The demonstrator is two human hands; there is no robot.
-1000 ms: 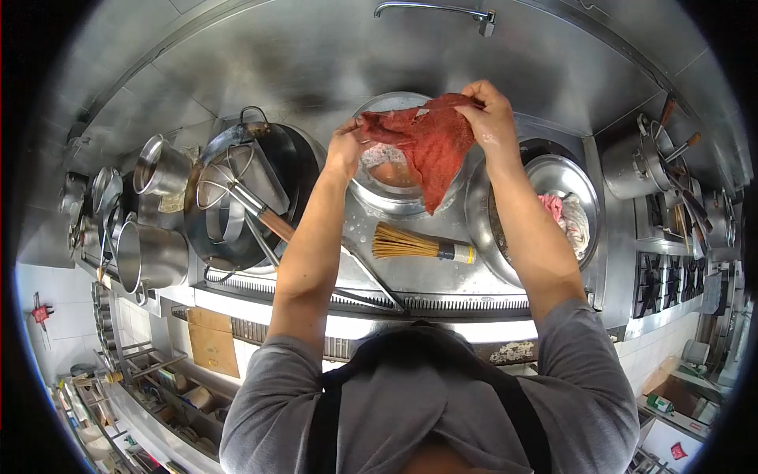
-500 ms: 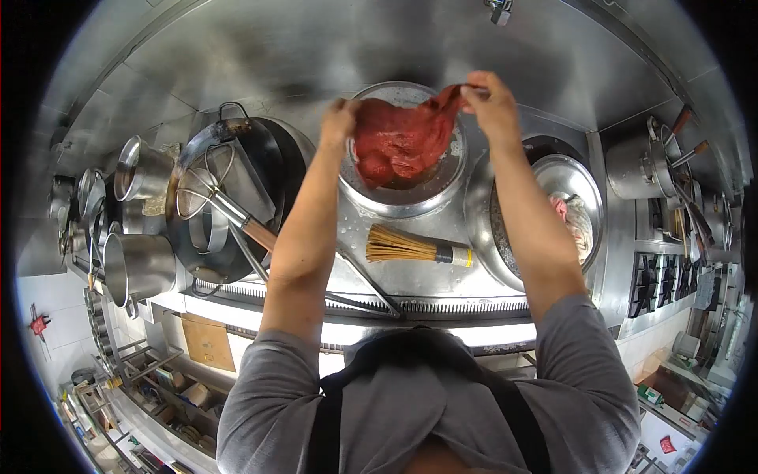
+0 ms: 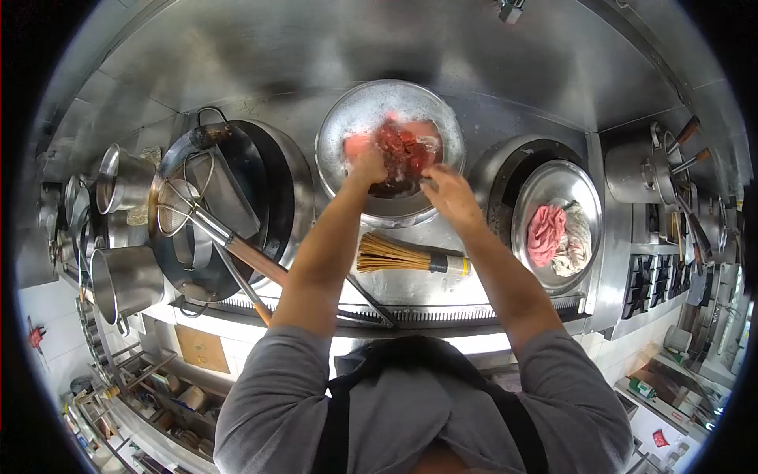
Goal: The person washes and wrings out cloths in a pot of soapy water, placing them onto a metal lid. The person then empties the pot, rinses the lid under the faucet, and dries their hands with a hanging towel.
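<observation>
A red cloth lies bunched and wet in the water of a round metal basin. My left hand is over the basin's near left part against the cloth, its fingers hidden or smeared by motion. At the cloth's near right edge is my right hand, its fingers apart and nothing gripped in them. Just in front of the basin, a bamboo brush rests on the metal counter. To the right, a metal bowl holds a pink cloth and a whitish cloth.
On the left sits a large black wok with a wire strainer and long-handled tools across it. Metal pots stand farther left. Another pot with utensils is at the right, beside stove burners. A tap is overhead.
Both hands have come down from holding up the spread red cloth, which is now bunched in the basin. My right hand has let go of its corner. The view has shifted slightly.
</observation>
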